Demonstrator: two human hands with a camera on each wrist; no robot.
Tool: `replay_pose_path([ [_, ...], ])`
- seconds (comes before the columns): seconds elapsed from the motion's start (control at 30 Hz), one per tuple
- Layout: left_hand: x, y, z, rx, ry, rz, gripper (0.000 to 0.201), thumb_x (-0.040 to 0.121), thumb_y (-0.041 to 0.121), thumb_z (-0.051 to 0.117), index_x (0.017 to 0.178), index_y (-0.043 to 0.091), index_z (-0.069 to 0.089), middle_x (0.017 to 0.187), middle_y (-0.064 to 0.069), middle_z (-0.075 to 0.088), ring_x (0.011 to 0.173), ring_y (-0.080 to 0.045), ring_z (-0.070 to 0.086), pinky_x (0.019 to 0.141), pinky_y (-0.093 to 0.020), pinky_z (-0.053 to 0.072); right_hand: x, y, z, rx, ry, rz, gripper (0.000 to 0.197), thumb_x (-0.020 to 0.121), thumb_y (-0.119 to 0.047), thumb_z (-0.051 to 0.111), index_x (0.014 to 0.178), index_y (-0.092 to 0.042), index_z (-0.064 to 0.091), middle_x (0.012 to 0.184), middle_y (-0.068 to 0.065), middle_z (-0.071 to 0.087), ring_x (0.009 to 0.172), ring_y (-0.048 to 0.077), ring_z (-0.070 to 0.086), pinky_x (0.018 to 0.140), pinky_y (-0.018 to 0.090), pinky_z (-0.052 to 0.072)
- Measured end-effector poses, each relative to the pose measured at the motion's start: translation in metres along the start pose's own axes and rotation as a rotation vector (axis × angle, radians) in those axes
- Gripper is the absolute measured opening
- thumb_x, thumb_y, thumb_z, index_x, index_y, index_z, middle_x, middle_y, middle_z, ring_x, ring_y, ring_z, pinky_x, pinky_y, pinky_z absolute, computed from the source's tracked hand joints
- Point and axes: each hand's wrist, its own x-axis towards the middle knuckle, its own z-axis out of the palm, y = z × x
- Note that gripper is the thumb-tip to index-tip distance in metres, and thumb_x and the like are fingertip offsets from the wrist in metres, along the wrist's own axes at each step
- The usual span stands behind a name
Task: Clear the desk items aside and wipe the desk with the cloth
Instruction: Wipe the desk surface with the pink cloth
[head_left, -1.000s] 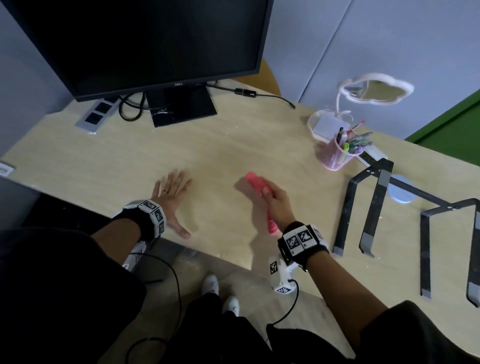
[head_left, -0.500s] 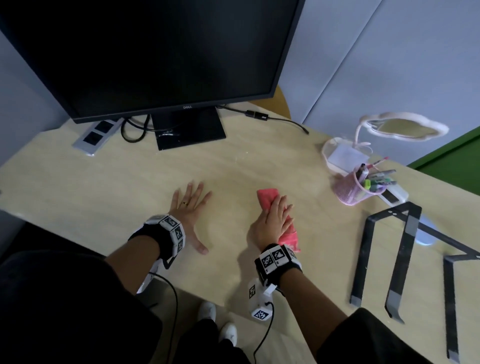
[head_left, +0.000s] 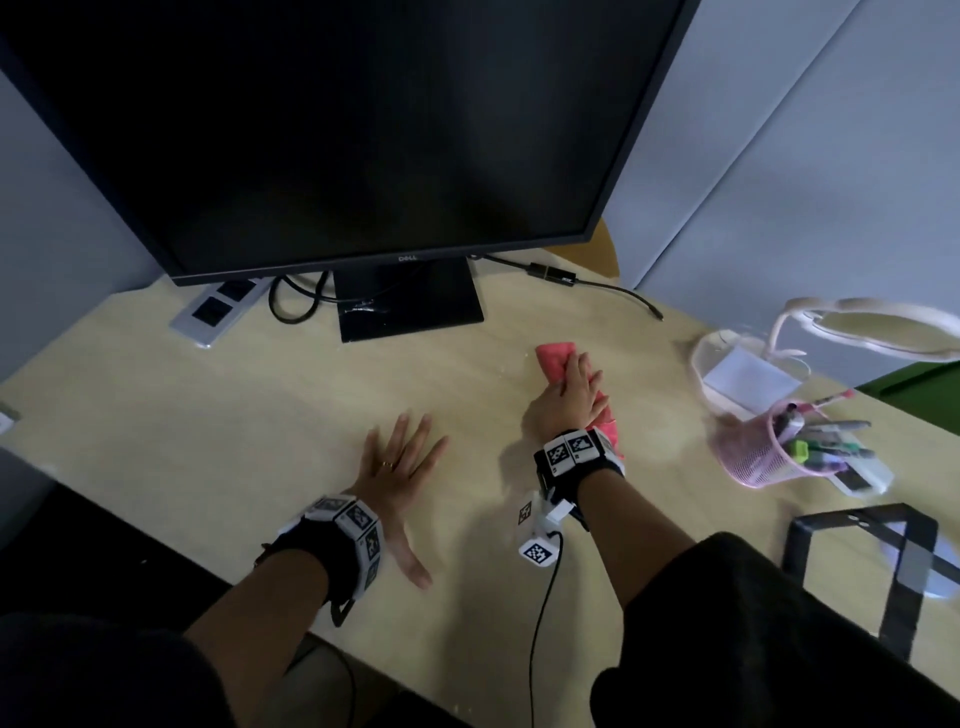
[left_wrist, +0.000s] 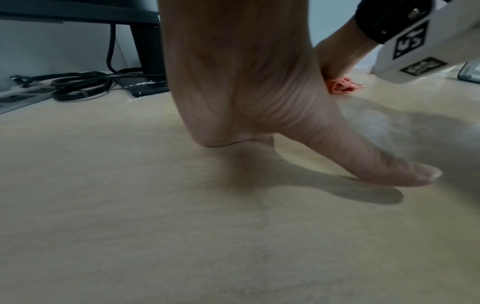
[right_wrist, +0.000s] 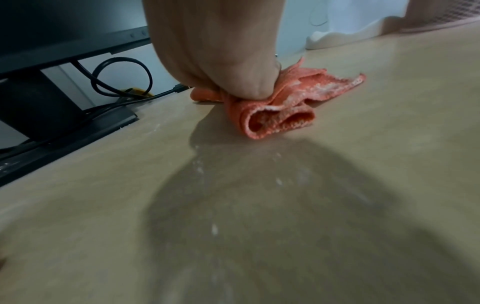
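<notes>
A folded pink cloth (head_left: 555, 358) lies on the pale wooden desk (head_left: 260, 415), in front of the monitor base. My right hand (head_left: 566, 400) lies flat on the cloth with straight fingers and presses it down. In the right wrist view the cloth (right_wrist: 280, 107) bunches out from under the palm, with faint white streaks on the desk (right_wrist: 389, 144) nearer the camera. My left hand (head_left: 397, 462) rests flat on the desk, fingers spread, to the left of the cloth. The left wrist view shows its thumb (left_wrist: 376, 162) on the wood and the cloth (left_wrist: 340, 87) behind.
A black monitor (head_left: 337, 130) on its base (head_left: 410, 301) fills the back, with a power strip (head_left: 213, 312) and cables at its left. At the right stand a pink pen cup (head_left: 779, 452), a white lamp (head_left: 753, 374) and a black laptop stand (head_left: 883, 561).
My right hand has slid the cloth away from me, from near the front edge toward the monitor base. The left hand has stayed flat in place.
</notes>
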Motion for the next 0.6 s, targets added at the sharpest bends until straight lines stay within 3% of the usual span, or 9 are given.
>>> replay_pose_path([
  [0.1,-0.001,-0.001,-0.001,-0.001,0.005,0.006,0.161,0.035,0.079,0.073,0.133,0.027,-0.044,0.136,-0.004,-0.057,0.121,-0.028,-0.057,0.09,-0.047,-0.041,0.013,-0.01,0.006,-0.03,-0.041,-0.059,0.058,0.093,-0.008,0.036,0.148,-0.022,0.022,0.157,-0.003,0.017,0.146,0.025,0.002,0.116,0.045,-0.006],
  [0.4,-0.005,0.003,-0.006,0.014,-0.013,-0.024,0.161,0.038,0.077,0.074,0.14,0.024,-0.038,0.135,-0.004,-0.058,0.12,-0.028,-0.058,0.092,-0.046,-0.042,-0.025,-0.04,0.04,-0.11,-0.29,-0.515,0.054,0.095,-0.007,0.035,0.145,-0.025,0.028,0.156,-0.006,0.02,0.146,0.021,0.004,0.117,0.041,-0.008],
  [0.5,-0.004,0.004,-0.007,0.005,-0.03,-0.021,0.159,0.041,0.075,0.075,0.138,0.025,-0.04,0.132,-0.003,-0.06,0.115,-0.026,-0.061,0.099,-0.053,-0.036,-0.041,-0.036,0.045,-0.096,-0.354,-0.643,0.053,0.093,-0.006,0.036,0.142,-0.027,0.035,0.154,-0.006,0.026,0.145,0.019,0.01,0.117,0.041,-0.004],
  [0.6,-0.006,0.006,-0.007,-0.015,-0.017,-0.017,0.155,0.045,0.073,0.076,0.133,0.026,-0.043,0.126,0.0,-0.063,0.108,-0.019,-0.066,0.094,-0.05,-0.038,-0.049,-0.029,0.042,0.035,-0.46,-0.676,0.048,0.093,-0.003,0.037,0.134,-0.026,0.048,0.148,-0.008,0.038,0.143,0.016,0.019,0.118,0.041,-0.001],
])
